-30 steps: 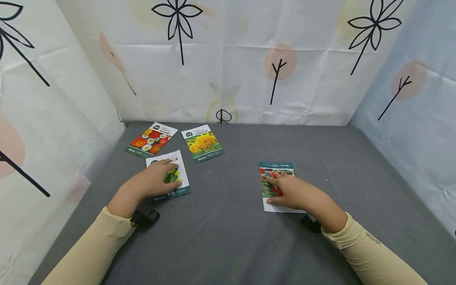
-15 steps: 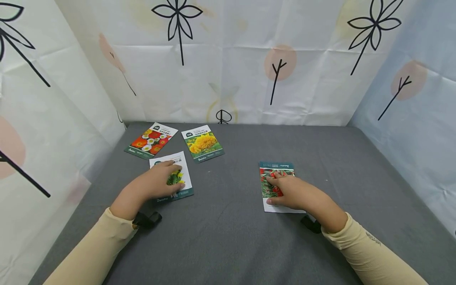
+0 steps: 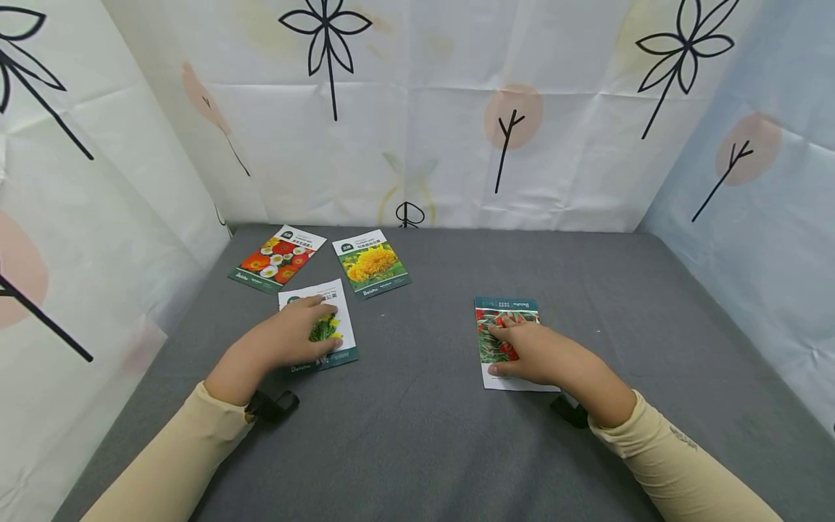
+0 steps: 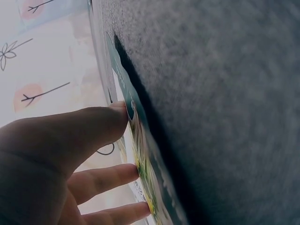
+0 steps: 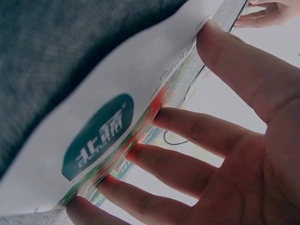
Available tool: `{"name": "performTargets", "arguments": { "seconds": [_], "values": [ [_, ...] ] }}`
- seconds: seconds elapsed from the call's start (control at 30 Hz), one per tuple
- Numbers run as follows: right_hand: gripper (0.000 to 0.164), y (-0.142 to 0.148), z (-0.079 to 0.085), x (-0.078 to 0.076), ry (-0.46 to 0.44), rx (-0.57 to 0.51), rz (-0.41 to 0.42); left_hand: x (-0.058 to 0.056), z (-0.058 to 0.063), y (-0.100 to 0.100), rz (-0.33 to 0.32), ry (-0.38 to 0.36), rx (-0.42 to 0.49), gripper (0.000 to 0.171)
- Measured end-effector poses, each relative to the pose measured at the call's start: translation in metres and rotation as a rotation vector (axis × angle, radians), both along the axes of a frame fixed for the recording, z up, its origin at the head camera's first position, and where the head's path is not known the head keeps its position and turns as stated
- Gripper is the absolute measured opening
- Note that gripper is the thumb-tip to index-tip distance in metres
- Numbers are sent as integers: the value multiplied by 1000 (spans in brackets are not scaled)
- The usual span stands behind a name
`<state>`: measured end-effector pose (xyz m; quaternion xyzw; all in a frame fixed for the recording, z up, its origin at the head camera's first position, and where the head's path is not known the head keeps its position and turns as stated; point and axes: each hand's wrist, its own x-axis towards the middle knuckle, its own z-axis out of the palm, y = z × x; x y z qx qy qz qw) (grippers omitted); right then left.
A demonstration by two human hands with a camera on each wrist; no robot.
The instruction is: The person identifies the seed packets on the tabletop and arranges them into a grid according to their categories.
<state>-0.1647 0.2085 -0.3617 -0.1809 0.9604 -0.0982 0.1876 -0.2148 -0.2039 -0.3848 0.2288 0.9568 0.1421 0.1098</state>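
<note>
My left hand (image 3: 287,337) rests its fingertips on a white-and-green seed packet (image 3: 343,319) with a yellow-flowered green plant on it. In the left wrist view, the thumb and fingers (image 4: 108,180) touch the packet's printed face from above, and the packet lies a little wavy over the grey cloth. On the right, my right hand (image 3: 541,353) presses spread fingertips onto another seed packet (image 3: 492,337), printed with red flowers and turned with its teal end away from me. The right wrist view shows those fingers (image 5: 173,168) fairly straight along its face; the palm hides part of it from above.
Behind the left hand lie a seed packet with red, orange and white flowers (image 3: 277,259) and one with yellow flowers (image 3: 372,263). Grey cloth (image 3: 417,435) covers the table. Patterned white curtains (image 3: 417,109) stand at the back and both sides.
My left hand has slid its packet a short way to the right across the cloth. The right hand and its packet have stayed in place.
</note>
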Motion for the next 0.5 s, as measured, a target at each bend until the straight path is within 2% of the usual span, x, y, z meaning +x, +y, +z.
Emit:
{"name": "performTargets", "arguments": {
  "seconds": [0.5],
  "values": [
    [78,1,-1,-1,4,0,4,4,4,7,-8,-23,-12,67]
  ]
}}
